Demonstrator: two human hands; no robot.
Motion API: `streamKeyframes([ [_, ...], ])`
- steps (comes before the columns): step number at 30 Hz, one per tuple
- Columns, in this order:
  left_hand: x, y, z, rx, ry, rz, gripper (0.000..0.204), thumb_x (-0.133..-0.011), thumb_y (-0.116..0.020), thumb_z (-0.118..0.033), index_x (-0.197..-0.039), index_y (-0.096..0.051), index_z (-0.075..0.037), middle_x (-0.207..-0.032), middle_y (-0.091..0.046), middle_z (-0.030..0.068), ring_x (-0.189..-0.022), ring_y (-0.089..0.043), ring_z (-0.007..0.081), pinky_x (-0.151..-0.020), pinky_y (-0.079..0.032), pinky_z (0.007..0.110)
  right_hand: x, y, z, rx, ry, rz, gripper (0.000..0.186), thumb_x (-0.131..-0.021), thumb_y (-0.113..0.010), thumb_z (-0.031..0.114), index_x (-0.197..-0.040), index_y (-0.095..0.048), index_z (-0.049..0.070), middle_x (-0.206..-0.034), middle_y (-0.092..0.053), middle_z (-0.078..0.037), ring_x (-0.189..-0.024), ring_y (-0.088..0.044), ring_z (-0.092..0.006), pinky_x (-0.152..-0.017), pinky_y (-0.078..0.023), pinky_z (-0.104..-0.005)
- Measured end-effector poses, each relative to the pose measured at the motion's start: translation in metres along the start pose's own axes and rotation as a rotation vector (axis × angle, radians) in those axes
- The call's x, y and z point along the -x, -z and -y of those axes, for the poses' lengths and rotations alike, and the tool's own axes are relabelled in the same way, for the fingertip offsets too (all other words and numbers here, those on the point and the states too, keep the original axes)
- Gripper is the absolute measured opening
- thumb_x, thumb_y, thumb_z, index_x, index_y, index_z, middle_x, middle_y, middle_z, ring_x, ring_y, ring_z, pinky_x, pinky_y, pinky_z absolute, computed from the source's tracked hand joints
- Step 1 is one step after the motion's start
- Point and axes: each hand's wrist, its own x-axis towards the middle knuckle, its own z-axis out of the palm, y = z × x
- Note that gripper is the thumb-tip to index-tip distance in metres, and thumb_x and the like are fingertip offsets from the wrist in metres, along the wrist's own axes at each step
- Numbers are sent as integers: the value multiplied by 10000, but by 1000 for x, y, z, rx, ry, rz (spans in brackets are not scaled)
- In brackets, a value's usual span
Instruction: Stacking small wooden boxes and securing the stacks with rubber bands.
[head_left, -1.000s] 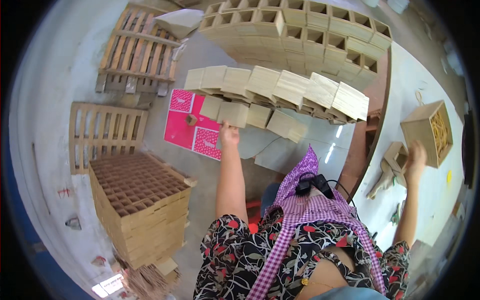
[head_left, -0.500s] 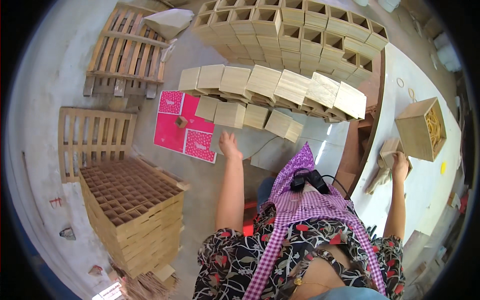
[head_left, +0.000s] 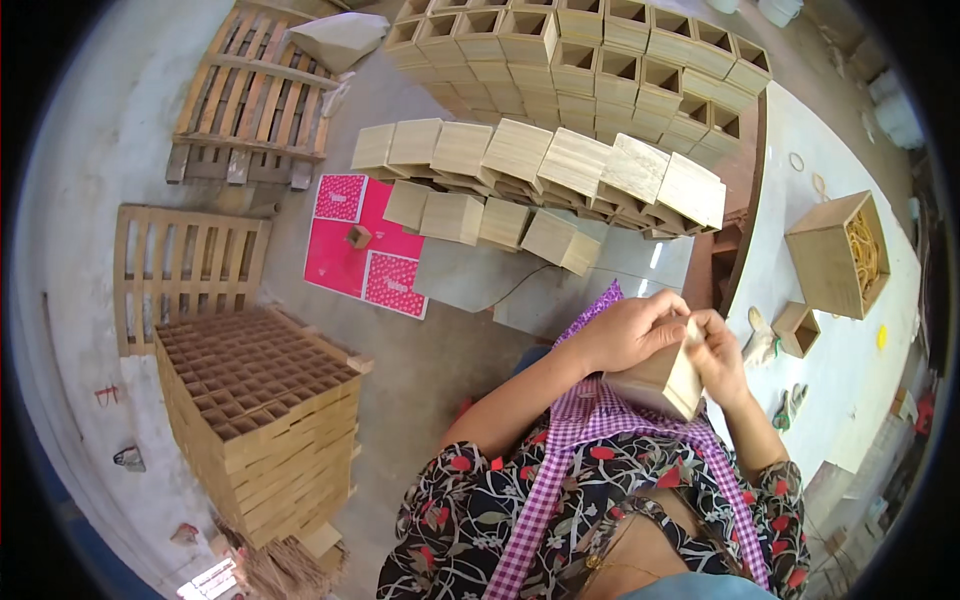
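Observation:
Close in front of my chest is a pale wooden box [head_left: 648,382], tilted, with both hands on it. My left hand [head_left: 635,332] lies over its upper side with the fingers bent toward the edge. At the box's right end, my right hand [head_left: 722,362] grips the rim, fingers closed. The fingertips of both hands meet near the top corner; whether they pinch something small there is hidden. To the right, a smaller open wooden box [head_left: 797,330] lies on the white table [head_left: 850,400] beside a pale work glove [head_left: 762,338].
Ahead stand a row of wooden boxes [head_left: 575,160] and a tall stack of open boxes [head_left: 610,70]. A box of rubber bands [head_left: 835,260] sits on the right table. To the left are a stack of gridded wooden frames [head_left: 260,420], pallets [head_left: 190,270] and pink printed sheets [head_left: 340,255].
My left hand has come back from near the box row, and my right from the smaller box on the table. Both now hold a wooden box at my chest.

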Motion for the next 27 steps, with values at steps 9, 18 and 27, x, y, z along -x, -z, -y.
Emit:
streamKeyframes([
  [9, -18, -39, 0, 105, 129, 61, 342, -949, -511, -285, -1200, -463, -57, -858, -656, 123, -794, -615, 154, -700, -462, 291, 2, 38, -7, 933, 468, -277, 119, -908, -518, 79, -799, -524, 30, -645, -592, -147, -554, -619, -251, -533, -492, -351],
  [18, -37, -51, 15, 214, 123, 70, 341, -984, -429, -209, -1270, -505, -40, -1110, -606, 107, -1003, -549, 149, -899, -423, 292, 25, 71, -10, -7, -96, 41, 215, -818, -662, 92, -997, -592, -4, -856, -610, -14, -793, -585, -124, -737, -479, -264],
  [27, -38, -59, 19, 197, 176, 64, 385, -1000, -389, -280, -1250, -519, -18, -1125, -605, 87, -1005, -541, 133, -901, -417, 278, 19, 42, -12, 859, 369, -461, 29, -829, -560, 13, -814, -536, 5, -703, -556, -150, -628, -578, -337, -565, -463, -390],
])
